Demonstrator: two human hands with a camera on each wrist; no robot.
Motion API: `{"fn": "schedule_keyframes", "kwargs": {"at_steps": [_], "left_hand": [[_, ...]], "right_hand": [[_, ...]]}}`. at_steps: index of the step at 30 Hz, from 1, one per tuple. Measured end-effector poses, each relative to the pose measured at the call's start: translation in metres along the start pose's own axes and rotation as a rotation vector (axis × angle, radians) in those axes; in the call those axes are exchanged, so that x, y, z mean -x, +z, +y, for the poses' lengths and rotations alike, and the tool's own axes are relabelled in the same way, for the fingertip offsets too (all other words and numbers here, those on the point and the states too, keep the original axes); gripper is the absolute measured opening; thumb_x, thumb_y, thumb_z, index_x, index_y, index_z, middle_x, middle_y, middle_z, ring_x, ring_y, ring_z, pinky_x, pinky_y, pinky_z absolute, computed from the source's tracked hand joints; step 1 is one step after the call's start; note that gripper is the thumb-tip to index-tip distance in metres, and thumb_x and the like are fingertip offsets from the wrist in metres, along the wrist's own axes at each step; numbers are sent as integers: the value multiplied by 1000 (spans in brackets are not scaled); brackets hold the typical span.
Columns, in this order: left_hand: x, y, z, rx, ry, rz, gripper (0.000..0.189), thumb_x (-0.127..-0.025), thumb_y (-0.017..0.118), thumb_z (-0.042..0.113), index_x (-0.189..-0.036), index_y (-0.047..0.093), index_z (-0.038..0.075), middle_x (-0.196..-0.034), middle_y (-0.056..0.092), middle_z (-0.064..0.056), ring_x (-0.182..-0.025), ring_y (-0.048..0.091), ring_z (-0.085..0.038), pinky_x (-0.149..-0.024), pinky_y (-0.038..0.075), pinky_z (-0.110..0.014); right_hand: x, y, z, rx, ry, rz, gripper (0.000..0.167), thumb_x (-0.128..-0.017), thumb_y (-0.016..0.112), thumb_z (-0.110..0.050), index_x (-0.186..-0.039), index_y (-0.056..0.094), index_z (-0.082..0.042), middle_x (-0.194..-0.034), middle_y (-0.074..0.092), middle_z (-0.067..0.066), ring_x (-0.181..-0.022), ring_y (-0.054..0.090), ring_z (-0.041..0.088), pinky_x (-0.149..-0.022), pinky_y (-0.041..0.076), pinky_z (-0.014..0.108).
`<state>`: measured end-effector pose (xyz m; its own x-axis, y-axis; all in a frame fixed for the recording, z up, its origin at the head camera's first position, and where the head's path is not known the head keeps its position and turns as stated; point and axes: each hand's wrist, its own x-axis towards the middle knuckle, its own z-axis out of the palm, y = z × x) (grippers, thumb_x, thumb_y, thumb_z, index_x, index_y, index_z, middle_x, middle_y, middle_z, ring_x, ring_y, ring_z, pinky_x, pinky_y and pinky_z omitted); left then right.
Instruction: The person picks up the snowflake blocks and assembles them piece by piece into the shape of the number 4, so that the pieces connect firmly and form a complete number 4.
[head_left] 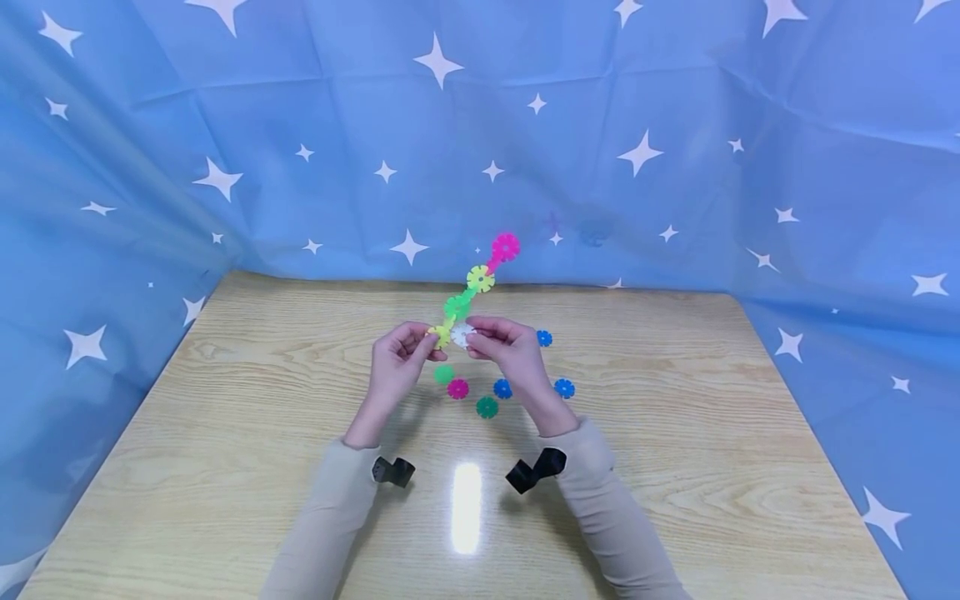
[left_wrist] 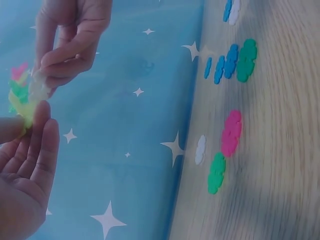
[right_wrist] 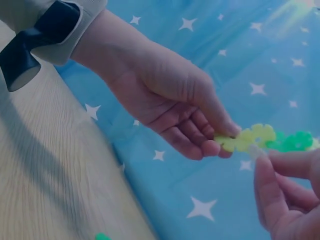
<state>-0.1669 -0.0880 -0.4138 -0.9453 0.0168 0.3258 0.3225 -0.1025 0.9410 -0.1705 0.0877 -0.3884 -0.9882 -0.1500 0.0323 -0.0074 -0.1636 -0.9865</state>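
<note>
My left hand [head_left: 395, 358] pinches the yellow notched plastic disc [head_left: 438, 337] at the near end of a chain of interlocking discs. From there the chain slants up and right through a green disc [head_left: 457, 307] and another yellow disc [head_left: 481, 278] to a pink one [head_left: 506, 247] at its far end. Between thumb and fingers, my right hand [head_left: 517, 354] holds a white notched disc [head_left: 462, 335] right beside the chain's near end. In the right wrist view the fingertips partly cover this white disc [right_wrist: 256, 151]; whether its slot meets the chain I cannot tell. Both hands are raised above the table.
Loose discs lie on the wooden table [head_left: 262, 433] below the hands: light green [head_left: 444, 374], pink [head_left: 458, 389], dark green [head_left: 487, 407] and several blue [head_left: 564, 388]. The left wrist view also shows a loose white disc [left_wrist: 200, 150]. A blue star-printed curtain [head_left: 337, 200] surrounds the table's back and sides.
</note>
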Motion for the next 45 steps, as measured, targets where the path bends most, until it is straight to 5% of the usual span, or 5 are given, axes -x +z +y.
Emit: {"fn": "schedule_keyframes", "kwargs": {"at_steps": [12, 18, 26, 37, 45], "left_hand": [[6, 4, 25, -47, -5, -40, 9, -88, 56, -11, -91, 58, -20, -77, 59, -36, -60, 64, -6, -56, 55, -17], [7, 6, 24, -52, -7, -7, 9, -88, 56, -11, -91, 57, -19, -75, 60, -35, -59, 64, -6, -52, 54, -16], [7, 8, 26, -47, -6, 22, 8, -87, 57, -11, -89, 58, -19, -76, 58, -38, -57, 63, -6, -52, 54, -15], [2, 7, -3, -44, -4, 48, 5, -85, 57, -14, -85, 61, -11, -73, 62, -32, -53, 62, -6, -54, 59, -32], [5, 8, -5, -61, 4, 53, 4, -84, 59, -14, -82, 61, -11, -72, 62, -31, -53, 63, -6, -54, 59, -28]], "right_hand": [[0, 1, 3, -78, 56, -5, 30, -89, 58, 7, -115, 54, 21, -81, 67, 1, -67, 65, 7, -69, 58, 21], [1, 14, 19, -226, -10, 124, 24, -90, 58, 4, -109, 57, 18, -80, 67, 5, -68, 65, 10, -68, 58, 21], [6, 25, 30, -184, -99, 186, 29, -88, 60, 3, -115, 57, 15, -91, 69, 0, -79, 64, 9, -77, 57, 24], [7, 33, 35, -392, -91, 219, 17, -87, 59, 7, -102, 65, 4, -86, 68, 2, -84, 66, 13, -84, 56, 30], [10, 35, 38, -497, -51, 225, 23, -86, 56, 11, -91, 69, -7, -85, 68, 4, -81, 67, 14, -81, 57, 28]]}}
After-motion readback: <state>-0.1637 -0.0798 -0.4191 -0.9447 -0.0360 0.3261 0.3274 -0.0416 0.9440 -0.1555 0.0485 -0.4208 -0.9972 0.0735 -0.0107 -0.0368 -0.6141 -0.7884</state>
